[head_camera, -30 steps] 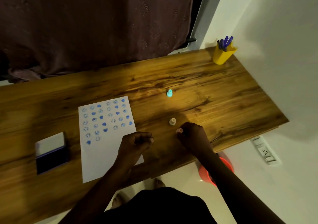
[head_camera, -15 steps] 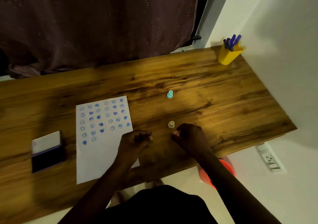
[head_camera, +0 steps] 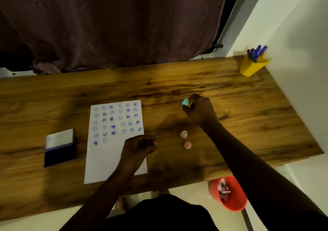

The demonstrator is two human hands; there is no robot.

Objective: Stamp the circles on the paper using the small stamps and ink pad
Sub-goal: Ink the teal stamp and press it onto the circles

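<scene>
While my left hand rests curled and empty on the white stamped paper sheet, my right hand pinches the small teal plastic stamp above the wooden table.

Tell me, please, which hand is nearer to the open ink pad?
Left. The left hand rests curled on the paper's right edge, across the sheet from the ink pad; the right hand is far right, pinching the teal stamp.
</scene>
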